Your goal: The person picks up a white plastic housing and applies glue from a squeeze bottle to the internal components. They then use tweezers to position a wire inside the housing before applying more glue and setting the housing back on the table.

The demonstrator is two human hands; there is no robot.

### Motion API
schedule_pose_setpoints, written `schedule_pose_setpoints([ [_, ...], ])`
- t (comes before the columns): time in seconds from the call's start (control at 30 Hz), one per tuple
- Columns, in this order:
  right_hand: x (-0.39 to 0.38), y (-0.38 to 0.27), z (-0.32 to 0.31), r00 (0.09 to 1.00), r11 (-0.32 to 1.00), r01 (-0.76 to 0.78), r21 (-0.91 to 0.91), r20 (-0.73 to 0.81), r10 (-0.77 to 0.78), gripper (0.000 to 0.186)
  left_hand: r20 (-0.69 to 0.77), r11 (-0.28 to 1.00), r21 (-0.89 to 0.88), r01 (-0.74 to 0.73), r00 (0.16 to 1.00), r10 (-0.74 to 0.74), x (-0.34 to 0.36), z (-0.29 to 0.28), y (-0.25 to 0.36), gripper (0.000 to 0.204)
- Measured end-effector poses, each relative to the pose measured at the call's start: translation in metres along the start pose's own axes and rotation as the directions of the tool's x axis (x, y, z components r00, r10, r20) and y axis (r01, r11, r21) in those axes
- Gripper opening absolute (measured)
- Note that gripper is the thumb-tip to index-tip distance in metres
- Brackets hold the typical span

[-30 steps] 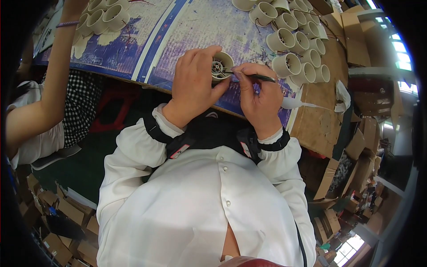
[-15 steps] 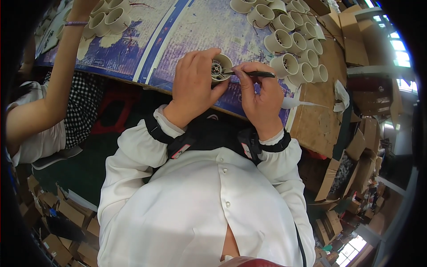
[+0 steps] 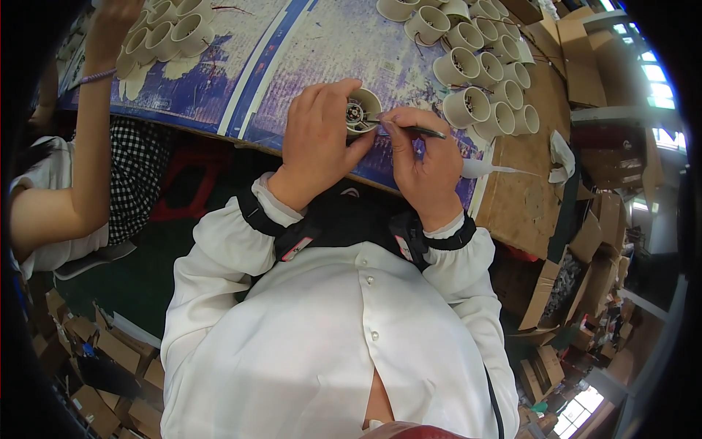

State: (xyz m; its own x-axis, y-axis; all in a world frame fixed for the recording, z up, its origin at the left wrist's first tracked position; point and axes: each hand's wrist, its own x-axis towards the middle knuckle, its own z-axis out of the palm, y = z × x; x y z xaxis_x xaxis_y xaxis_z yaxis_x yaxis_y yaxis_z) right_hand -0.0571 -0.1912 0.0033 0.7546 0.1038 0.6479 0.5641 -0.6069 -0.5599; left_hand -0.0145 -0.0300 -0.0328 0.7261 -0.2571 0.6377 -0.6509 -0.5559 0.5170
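Note:
My left hand point(image 3: 319, 135) is wrapped round a cream cup-shaped housing point(image 3: 371, 99) near the table's front edge. Its open top faces me, and a round part with a metallic ring point(image 3: 355, 113) sits inside. In my right hand point(image 3: 426, 162) is a slim dark pair of tweezers point(image 3: 427, 132), pinched between thumb and fingers. The tweezers' tip reaches over the housing's rim to the ring's right side. Whether the tip grips anything is too small to tell.
Several similar cream housings point(image 3: 466, 107) crowd the table's right, others point(image 3: 192, 34) the far left. A white nozzle bottle point(image 3: 479, 169) lies beside my right hand. Crumpled tissue point(image 3: 561, 156) lies at the right edge. A co-worker's arm point(image 3: 91, 146) reaches in at left. Cardboard boxes point(image 3: 548, 289) stand right.
The tweezers' back end has dipped toward me and my right hand has shifted slightly. My left hand keeps its hold on the housing. The co-worker's arm has moved left.

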Motion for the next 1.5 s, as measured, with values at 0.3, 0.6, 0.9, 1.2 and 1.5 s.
schedule_pose_setpoints([
  [0.3, 0.002, -0.001, 0.001, 0.997, 0.997, 0.072, -0.002, 0.011, -0.072, 0.016, 0.020, 1.000, -0.010, 0.024, 1.000, -0.024, -0.002, -0.001, -0.001, 0.065],
  [0.6, 0.005, -0.001, 0.002, 0.999, 0.998, 0.045, -0.035, -0.002, -0.045, 0.019, 0.031, 1.000, -0.009, 0.009, 0.999, -0.008, 0.001, 0.002, 0.002, 0.065],
  [0.9, -0.038, -0.027, -0.118, 0.985, 0.935, 0.114, -0.335, -0.085, -0.150, 0.025, 0.040, 0.993, 0.045, 0.106, 0.993, -0.108, 0.000, -0.003, -0.002, 0.060],
  [1.2, -0.114, 0.062, -0.206, 0.946, 0.473, -0.260, -0.842, -0.123, 0.301, 0.023, 0.030, 0.986, 0.078, 0.147, 0.988, -0.149, 0.002, 0.001, 0.000, 0.062],
  [1.5, -0.090, 0.031, -0.120, 0.886, 0.846, -0.460, -0.269, -0.196, 0.420, 0.036, -0.046, 0.974, 0.151, 0.171, 0.985, -0.166, -0.004, 0.003, -0.004, 0.062],
])
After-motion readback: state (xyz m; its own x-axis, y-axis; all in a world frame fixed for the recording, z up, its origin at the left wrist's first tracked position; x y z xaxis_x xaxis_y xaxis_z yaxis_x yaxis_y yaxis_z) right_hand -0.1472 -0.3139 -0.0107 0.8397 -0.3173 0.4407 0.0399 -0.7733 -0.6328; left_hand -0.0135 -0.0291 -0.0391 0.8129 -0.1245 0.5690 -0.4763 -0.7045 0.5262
